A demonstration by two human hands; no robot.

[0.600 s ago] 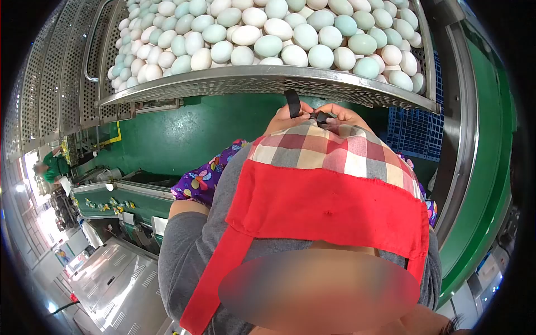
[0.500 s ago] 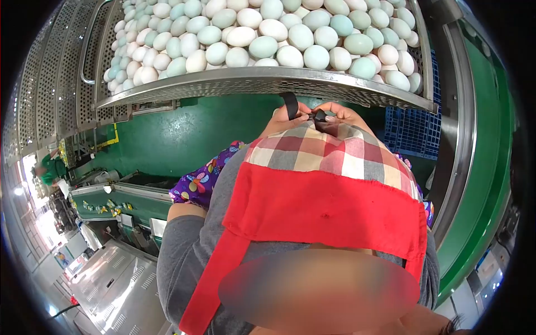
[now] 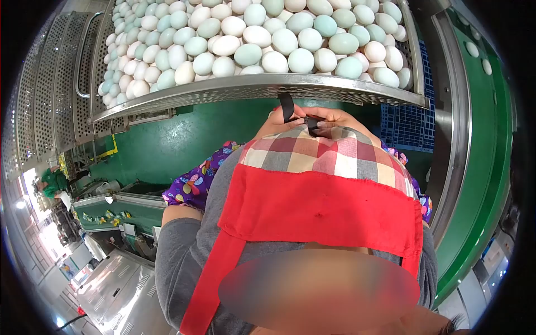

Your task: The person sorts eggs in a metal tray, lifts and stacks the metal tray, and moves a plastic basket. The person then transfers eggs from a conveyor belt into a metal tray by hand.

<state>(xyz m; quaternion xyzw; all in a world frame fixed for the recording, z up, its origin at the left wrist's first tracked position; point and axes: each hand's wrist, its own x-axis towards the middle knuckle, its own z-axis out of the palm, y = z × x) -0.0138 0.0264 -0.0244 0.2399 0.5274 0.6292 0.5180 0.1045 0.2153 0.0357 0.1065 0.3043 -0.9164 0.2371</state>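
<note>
My left hand (image 3: 281, 121) is closed on a black strap (image 3: 287, 107), whose loose loop stands up past the fingers. Beside it, my right hand (image 3: 339, 119) pinches the dark middle part of the same strap. Both hands meet at waist height, just beyond the checked cloth (image 3: 301, 149) of the red-topped apron (image 3: 318, 206). Whether the dark piece between the fingertips is a buckle or a knot, I cannot tell. Past the hands stands a perforated metal bin (image 3: 251, 81) full of white and pale green eggs (image 3: 247, 54).
A green conveyor (image 3: 480, 167) with a few eggs on it runs along the right. Blue plastic crates (image 3: 407, 128) sit beside the bin. Perforated metal panels (image 3: 44, 84) line the left. A person in green (image 3: 54, 182) is far left, beyond a green machine (image 3: 117, 215).
The bin and eggs have shifted slightly left and down in view. My right hand's fingers have moved closer to my left hand around the strap.
</note>
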